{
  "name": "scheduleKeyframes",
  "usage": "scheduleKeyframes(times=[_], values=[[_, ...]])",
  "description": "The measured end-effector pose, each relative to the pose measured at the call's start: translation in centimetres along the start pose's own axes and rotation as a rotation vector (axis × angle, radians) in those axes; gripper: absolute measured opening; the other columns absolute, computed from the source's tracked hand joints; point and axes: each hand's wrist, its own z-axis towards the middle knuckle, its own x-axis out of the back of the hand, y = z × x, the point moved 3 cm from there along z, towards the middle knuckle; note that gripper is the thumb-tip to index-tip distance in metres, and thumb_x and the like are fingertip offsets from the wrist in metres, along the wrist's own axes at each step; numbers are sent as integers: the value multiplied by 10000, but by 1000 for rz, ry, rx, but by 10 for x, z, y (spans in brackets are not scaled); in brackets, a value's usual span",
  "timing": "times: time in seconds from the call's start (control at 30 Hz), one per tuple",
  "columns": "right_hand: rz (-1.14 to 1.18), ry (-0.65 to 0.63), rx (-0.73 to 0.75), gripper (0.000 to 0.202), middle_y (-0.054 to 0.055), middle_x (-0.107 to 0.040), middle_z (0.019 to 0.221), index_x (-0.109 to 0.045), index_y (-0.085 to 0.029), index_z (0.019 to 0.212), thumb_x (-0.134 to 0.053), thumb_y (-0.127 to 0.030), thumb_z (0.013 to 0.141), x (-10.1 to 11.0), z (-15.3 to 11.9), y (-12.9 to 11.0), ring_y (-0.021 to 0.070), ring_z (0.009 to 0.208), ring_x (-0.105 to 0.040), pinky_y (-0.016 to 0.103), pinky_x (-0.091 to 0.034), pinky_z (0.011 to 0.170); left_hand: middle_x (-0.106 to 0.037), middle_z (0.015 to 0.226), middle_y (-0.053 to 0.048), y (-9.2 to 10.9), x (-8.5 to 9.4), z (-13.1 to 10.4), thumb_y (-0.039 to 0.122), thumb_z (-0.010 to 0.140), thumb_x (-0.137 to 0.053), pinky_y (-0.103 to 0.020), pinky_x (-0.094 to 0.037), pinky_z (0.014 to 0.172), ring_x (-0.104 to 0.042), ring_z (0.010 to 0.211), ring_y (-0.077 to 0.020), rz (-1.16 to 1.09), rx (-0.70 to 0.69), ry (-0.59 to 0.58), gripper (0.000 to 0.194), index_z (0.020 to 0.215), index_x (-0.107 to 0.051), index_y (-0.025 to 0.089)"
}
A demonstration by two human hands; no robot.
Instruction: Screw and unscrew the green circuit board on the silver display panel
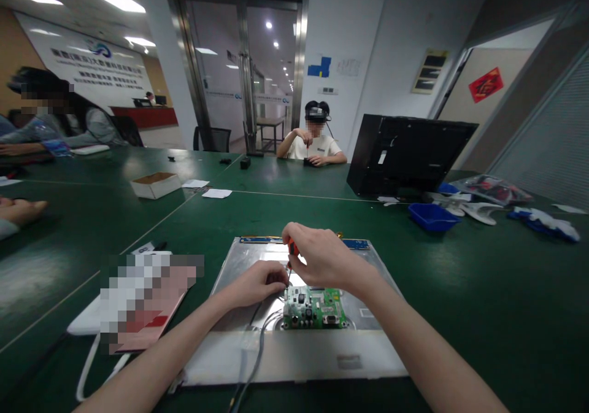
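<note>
Green circuit board (315, 307): lies flat on the metal-backed panel, near its middle, between the two forearms, its connector edge toward the wearer.
Metal-backed panel (375, 305): rests on the green table (460, 315), a pale strip along its near side.
Right hand (324, 256): wrapped round the red-and-black handle of a screwdriver (293, 248), above the board's far left corner.
Screwdriver shaft: points down, nearly upright, toward that corner; whether the tip sits in a screw is too small to tell.
Left hand (260, 282): fingers curled in beside the lower shaft, just left of the board; whether they pinch anything, I cannot tell.
Grey cables (261, 345): run from beside the board over the near edge of the panel.
Step in hand: seemingly driver work on a fastener at that corner.
Next move: probably calls for a seated tip, a straight shaft and steady turning, left fingers guarding the spot.
Across the table: a co-worker (317, 146) bends over a small dark item.
</note>
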Motion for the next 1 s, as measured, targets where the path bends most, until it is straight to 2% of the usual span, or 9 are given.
scheduleKeyframes(times=[0.13, 0.3, 0.43, 0.53, 0.63, 0.73, 0.83, 0.9, 1.0], values=[[-29, 28, -15, 193, 17, -631, 872, -470, -204, 1015, -486, -259, 831, -2, 3, 4, 119, 645, -504, 272, -180, 497, -611, 753, -1, 9, 4, -1, 155, 800, -551, -242, -417, 634, -549, 689, -141, 14, 4, -6, 79, 840, -620, 150], [-111, 35, -17, 190, -1, -618, 758, -513, -208, 857, -499, -397, 866, -1, 4, 4, 113, 597, -480, 270, -173, 496, -635, 811, -16, 11, 4, -2, 157, 807, -554, -255, -434, 681, -571, 739, -151, 3, -7, -12, 85, 849, -627, 152], [32, 4, 33, 157, 18, -623, 873, -510, -193, 930, -537, -287, 808, 4, 0, 3, 107, 651, -493, 262, -212, 509, -616, 761, -3, 4, 1, -1, 144, 792, -556, -241, -417, 635, -550, 690, -139, -25, -16, 7, 93, 861, -617, 148], [103, -43, 38, 205, 18, -630, 873, -496, -187, 979, -502, -179, 774, 4, -1, 3, 102, 657, -501, 258, -223, 514, -605, 739, 3, 3, 1, -1, 137, 782, -553, -236, -398, 614, -534, 671, -135, -13, 4, 12, 89, 838, -621, 147], [48, -21, 16, 162, 15, -639, 845, -498, -194, 968, -482, -198, 807, 2, 1, 4, 104, 633, -494, 263, -202, 506, -589, 705, 12, 5, 2, -1, 141, 782, -553, -231, -386, 598, -519, 644, -127, -2, 27, 8, 78, 817, -622, 149], [-63, 9, 0, 100, 5, -637, 777, -518, -206, 902, -501, -285, 843, 0, 4, 3, 105, 591, -474, 270, -172, 498, -591, 699, 12, 8, 3, -1, 142, 785, -554, -229, -393, 602, -525, 644, -128, -13, 20, 1, 81, 822, -625, 151], [-111, 10, 1, 166, -1, -616, 705, -527, -204, 833, -492, -362, 869, -1, 4, 2, 104, 563, -453, 275, -162, 499, -614, 744, -4, 7, 2, -1, 136, 789, -547, -235, -413, 632, -550, 684, -138, -21, -2, -3, 87, 828, -623, 149], [-73, 13, 18, 150, 8, -622, 757, -524, -202, 859, -487, -347, 866, 0, 3, 1, 103, 583, -456, 275, -169, 504, -618, 761, -7, 5, 2, -1, 131, 787, -546, -237, -420, 643, -555, 694, -140, -24, -9, 5, 87, 835, -616, 147], [42, -14, 70, 139, 31, -617, 887, -497, -194, 942, -494, -240, 811, 1, 0, -1, 103, 635, -469, 269, -197, 518, -597, 732, 4, 2, 1, -1, 122, 779, -546, -231, -413, 624, -539, 673, -136, -28, -18, 13, 83, 838, -599, 144]])
